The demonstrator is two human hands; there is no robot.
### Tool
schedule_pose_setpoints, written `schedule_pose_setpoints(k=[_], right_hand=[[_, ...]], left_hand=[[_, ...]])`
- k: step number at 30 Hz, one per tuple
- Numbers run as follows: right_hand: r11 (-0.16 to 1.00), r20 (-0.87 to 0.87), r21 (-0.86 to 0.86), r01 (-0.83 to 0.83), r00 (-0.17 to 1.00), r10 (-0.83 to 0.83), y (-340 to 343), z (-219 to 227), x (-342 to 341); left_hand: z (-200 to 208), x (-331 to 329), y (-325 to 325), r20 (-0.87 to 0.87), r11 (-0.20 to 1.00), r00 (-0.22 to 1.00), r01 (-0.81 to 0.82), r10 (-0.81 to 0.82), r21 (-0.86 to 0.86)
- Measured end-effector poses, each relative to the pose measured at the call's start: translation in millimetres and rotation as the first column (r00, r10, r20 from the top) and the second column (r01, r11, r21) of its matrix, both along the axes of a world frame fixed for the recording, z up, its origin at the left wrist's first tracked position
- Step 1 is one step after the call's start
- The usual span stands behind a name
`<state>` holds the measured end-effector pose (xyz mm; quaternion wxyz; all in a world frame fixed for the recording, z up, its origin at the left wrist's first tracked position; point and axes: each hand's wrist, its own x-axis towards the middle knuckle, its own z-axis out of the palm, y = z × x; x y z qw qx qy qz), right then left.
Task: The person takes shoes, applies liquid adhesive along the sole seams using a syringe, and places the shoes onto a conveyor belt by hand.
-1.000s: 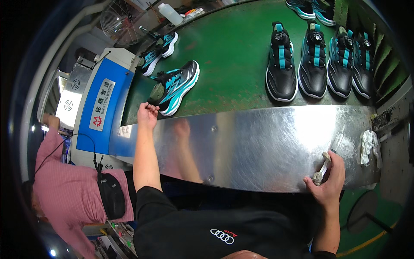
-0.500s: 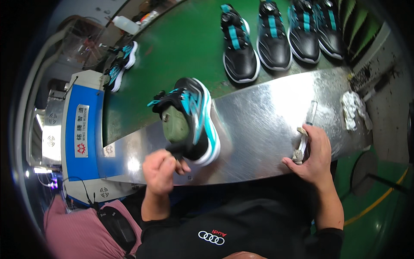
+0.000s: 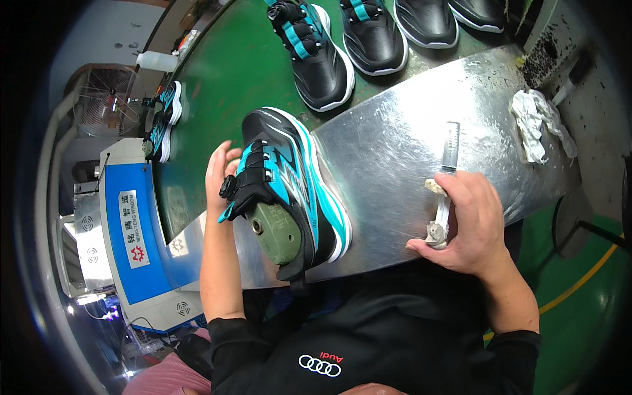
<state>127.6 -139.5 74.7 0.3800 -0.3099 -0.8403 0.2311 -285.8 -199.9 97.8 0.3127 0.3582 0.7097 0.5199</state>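
A black and turquoise sneaker (image 3: pixel 289 178) sits on the metal plate in front of me, toe pointing away. A green shoe last (image 3: pixel 275 230) fills its opening. My left hand (image 3: pixel 221 174) is at the sneaker's left side, fingers apart and partly hidden behind it; whether they touch it is unclear. In my right hand (image 3: pixel 471 220) is a clear syringe (image 3: pixel 451 146), its barrel pointing away from me. Pale, crusted residue coats the syringe's flange and plunger end, between my thumb and fingers.
Several matching sneakers (image 3: pixel 375 39) line the far side of the green table (image 3: pixel 217 85). Crumpled white cloth (image 3: pixel 533 125) lies at the metal plate's (image 3: pixel 388 151) right end. A blue and white machine (image 3: pixel 135 224) stands at left, with more sneakers (image 3: pixel 164 122) beyond it and a fan (image 3: pixel 105 99).
My left hand has let go of the sneaker's heel and moved forward along its left side. The sneaker stands more upright. My right hand still holds the syringe. The view has shifted.
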Motion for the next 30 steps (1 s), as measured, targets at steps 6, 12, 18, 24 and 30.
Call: schedule_pose_setpoints(k=[6,12,18,24,30], right_hand=[[1.000,-0.010,-0.016,0.007,1.000,-0.007,1,2,6],[1.000,-0.002,-0.006,-0.014,1.000,0.014,-2,5,0],[0.999,0.046,0.015,0.048,0.998,-0.049,-5,0,1],[0.998,0.000,-0.050,-0.023,1.000,0.023,-9,15,7],[0.929,0.083,-0.364,0.062,0.996,-0.034,-25,29,37]], left_hand=[[10,36,53,0.609,0.917,0.793,0.228,0.020,-0.327],[34,49,47,0.547,0.973,0.830,0.200,-0.108,-0.112],[63,93,23,0.660,0.951,0.720,0.002,-0.215,0.309],[24,57,-12,0.771,0.881,0.541,-0.109,-0.336,0.460],[8,52,-23,0.794,0.834,0.448,-0.167,-0.410,0.525]])
